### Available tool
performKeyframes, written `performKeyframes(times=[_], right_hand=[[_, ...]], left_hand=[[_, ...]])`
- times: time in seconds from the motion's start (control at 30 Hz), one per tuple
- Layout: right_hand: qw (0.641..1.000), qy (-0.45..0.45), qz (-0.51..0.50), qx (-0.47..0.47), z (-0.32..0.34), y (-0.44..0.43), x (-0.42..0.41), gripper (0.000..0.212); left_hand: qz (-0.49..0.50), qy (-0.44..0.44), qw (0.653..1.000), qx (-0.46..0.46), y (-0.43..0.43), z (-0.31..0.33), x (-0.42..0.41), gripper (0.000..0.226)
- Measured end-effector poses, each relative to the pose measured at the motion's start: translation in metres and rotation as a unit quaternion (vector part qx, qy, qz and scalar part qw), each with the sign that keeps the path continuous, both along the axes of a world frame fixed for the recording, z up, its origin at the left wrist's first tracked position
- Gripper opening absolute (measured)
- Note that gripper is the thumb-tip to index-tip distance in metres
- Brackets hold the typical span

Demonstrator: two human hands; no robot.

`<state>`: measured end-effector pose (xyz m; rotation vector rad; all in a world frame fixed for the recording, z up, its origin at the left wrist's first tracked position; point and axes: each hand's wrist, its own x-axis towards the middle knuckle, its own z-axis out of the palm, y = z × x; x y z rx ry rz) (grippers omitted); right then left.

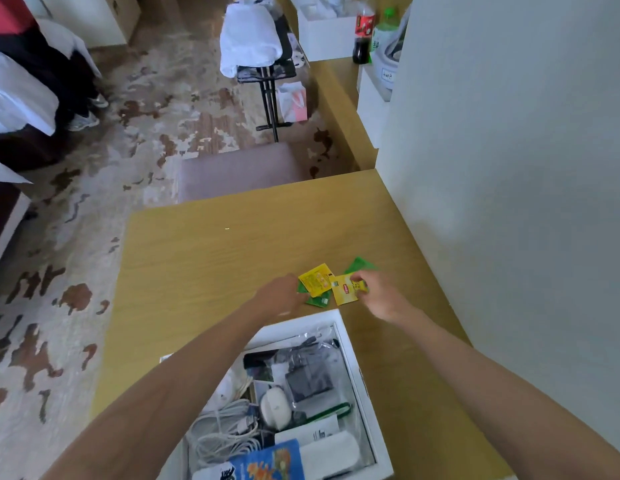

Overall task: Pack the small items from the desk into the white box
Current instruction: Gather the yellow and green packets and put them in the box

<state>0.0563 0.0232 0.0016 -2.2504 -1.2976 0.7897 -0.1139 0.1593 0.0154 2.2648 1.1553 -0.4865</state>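
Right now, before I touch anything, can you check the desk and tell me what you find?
Surface: wooden desk, its right side against a wall.
Job's things: yellow and green packets in a loose pile just beyond the open white box, which already holds an adapter and other bits.
Clutter: nothing seen.
Hands: left hand at the pile's left edge, grip hidden; right hand pinches a yellow packet.
Cables: white cables coiled inside the box.
Surroundings: patterned carpet, stool beyond the desk, bottles farther off.
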Motion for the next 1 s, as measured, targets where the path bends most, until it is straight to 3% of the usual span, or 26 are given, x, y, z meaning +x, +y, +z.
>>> performKeyframes(times=[0.1,0.27,0.37,0.53,0.73,0.9,1.0], right_hand=[[0.997,-0.060,0.044,-0.036,-0.019,0.015,0.008,0.042],[0.972,-0.180,0.113,-0.100,-0.044,0.028,0.015,0.065],[0.955,-0.217,0.144,-0.138,-0.054,0.030,0.017,0.080],[0.959,-0.215,0.152,-0.105,-0.060,0.032,0.024,0.086],[0.978,-0.121,0.137,-0.102,-0.055,0.024,0.022,0.067],[0.989,-0.078,0.108,-0.070,-0.052,0.019,0.022,0.047],[0.993,-0.058,0.095,-0.024,-0.048,0.017,0.021,0.041]], left_hand=[[0.020,0.042,0.999,-0.018,0.015,-0.027,0.021,0.052],[0.134,0.063,0.989,-0.007,0.019,-0.057,0.043,0.089],[0.143,0.071,0.987,0.010,0.019,-0.063,0.045,0.087],[0.124,0.058,0.991,-0.004,0.024,-0.063,0.042,0.075],[0.122,0.012,0.991,-0.048,0.030,-0.059,0.032,0.046],[0.142,-0.012,0.989,-0.049,0.029,-0.058,0.032,0.072],[0.073,-0.018,0.997,-0.036,0.031,-0.059,0.035,0.063]])
